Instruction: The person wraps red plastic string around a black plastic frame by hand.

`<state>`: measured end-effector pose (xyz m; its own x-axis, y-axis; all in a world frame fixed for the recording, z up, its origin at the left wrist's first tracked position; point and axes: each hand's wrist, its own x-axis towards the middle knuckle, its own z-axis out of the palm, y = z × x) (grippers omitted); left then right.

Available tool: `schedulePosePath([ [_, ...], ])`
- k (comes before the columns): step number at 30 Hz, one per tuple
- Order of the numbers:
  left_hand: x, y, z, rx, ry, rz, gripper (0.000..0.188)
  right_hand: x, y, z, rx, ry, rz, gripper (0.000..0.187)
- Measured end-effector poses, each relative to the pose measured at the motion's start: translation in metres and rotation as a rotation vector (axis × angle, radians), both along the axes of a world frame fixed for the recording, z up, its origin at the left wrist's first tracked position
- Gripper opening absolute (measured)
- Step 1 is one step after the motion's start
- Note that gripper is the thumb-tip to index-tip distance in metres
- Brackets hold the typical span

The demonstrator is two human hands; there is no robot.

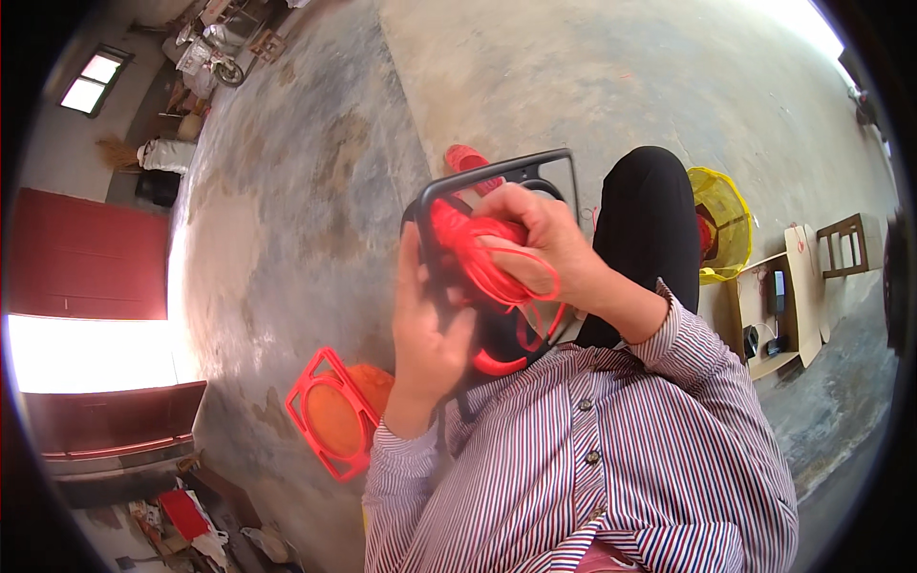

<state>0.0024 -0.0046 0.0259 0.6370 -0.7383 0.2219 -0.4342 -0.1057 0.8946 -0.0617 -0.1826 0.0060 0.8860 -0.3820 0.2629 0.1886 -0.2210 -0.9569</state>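
Observation:
My right hand (549,244) is closed around a bundle of red cord (468,244), with loops hanging below the fingers. The cord lies across a black plastic frame (497,174) with rounded corners, held above my lap. At the frame's left side, my left hand (425,325) grips its edge, the thumb on the near side. A curved red part (499,365) shows at the frame's lower end. Motion blurs the cord and part of the frame, and my right hand hides what lies beneath it.
On the floor at my left lies a red plastic frame (330,413) with an orange round part. To my right stand a yellow mesh basket (731,224), an open cardboard box (807,286) holding dark devices, and a small wooden stool (845,246). My black-trousered knee (650,201) rises beside the frame.

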Motion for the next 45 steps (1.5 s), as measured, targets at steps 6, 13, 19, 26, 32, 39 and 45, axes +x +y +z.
schedulePosePath([
  [6,0.016,0.009,-0.019,-0.062,-0.063,-0.027,0.045,0.000,-0.025,-0.011,0.745,-0.020,0.493,0.020],
  [13,0.011,-0.001,-0.012,-0.259,0.414,-0.304,0.096,0.016,0.011,-0.020,1.526,0.177,0.377,0.030],
  [19,0.009,-0.009,-0.001,-0.178,0.320,-0.320,0.098,0.017,-0.003,-0.025,1.661,0.118,0.644,0.026],
  [26,0.001,-0.005,-0.001,-0.140,0.415,-0.119,0.030,0.026,-0.022,-0.074,1.465,0.209,0.028,0.037],
  [32,0.008,0.006,-0.023,-0.213,0.345,0.036,0.028,-0.032,-0.023,-0.075,1.015,0.149,0.093,0.029],
  [39,0.020,0.022,-0.032,-0.165,0.635,0.029,0.027,-0.077,-0.045,-0.023,1.230,-0.425,0.637,0.039],
  [45,0.026,0.029,-0.036,-0.171,0.663,0.033,0.025,-0.082,-0.063,-0.018,1.184,-0.322,0.354,0.033],
])
